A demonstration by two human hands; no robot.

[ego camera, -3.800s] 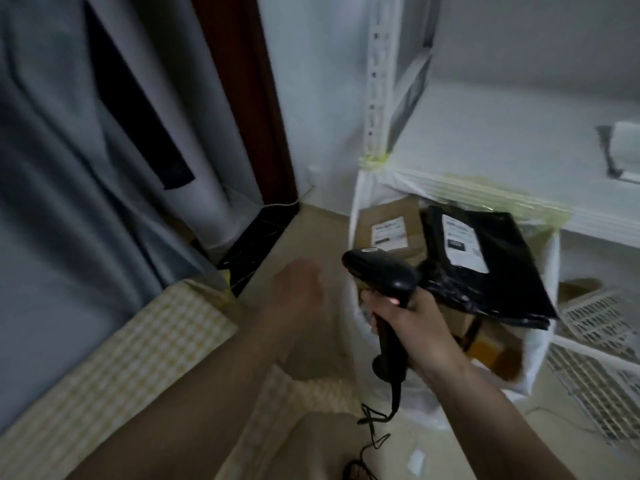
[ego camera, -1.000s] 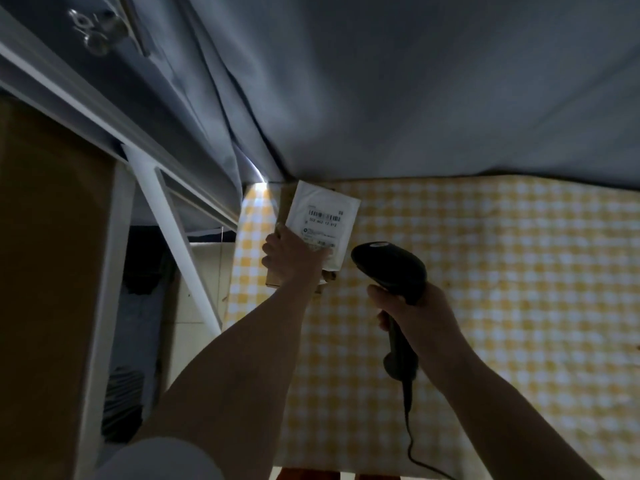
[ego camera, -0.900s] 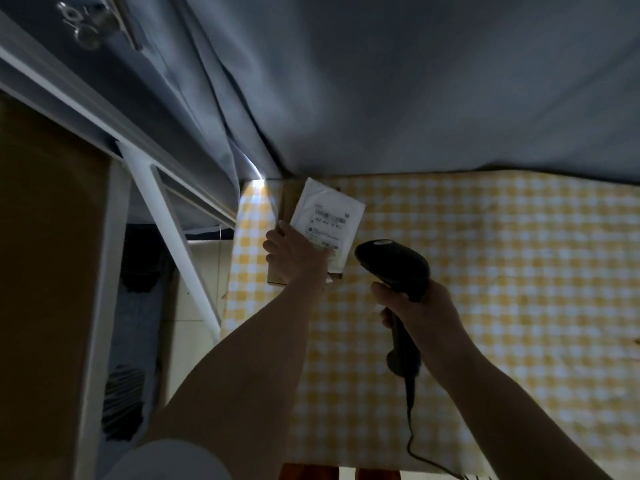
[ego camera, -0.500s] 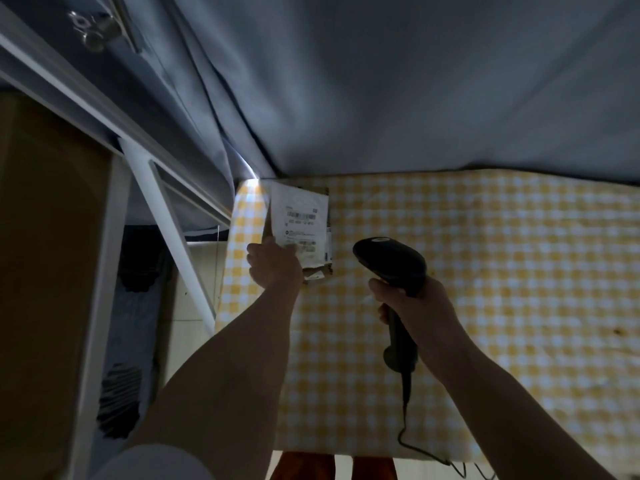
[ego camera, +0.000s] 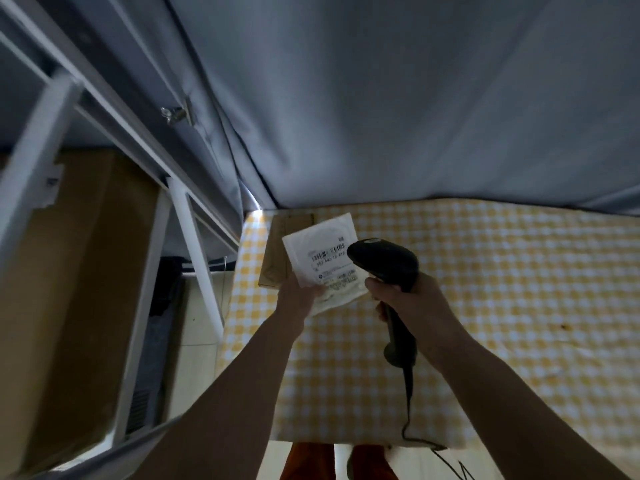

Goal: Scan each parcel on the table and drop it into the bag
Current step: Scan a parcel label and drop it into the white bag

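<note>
The left hand (ego camera: 300,295) is pinching the low corner of a thin white parcel (ego camera: 325,263), label up, over the checked desk (ego camera: 485,289). The right hand (ego camera: 412,299) is gripping the smooth black scanner (ego camera: 384,263), just beside it. The limp pouch could droop, curling the barcode and spoiling the read.

Grey curtain (ego camera: 398,98) hangs behind the far edge of the tabletop. White metal frame (ego camera: 194,258) stands at left, a metal clip (ego camera: 175,114) fastened on its upper rail. Large cardboard box (ego camera: 69,289) sits within the frame. Pale floor tiles (ego camera: 199,341) below.
</note>
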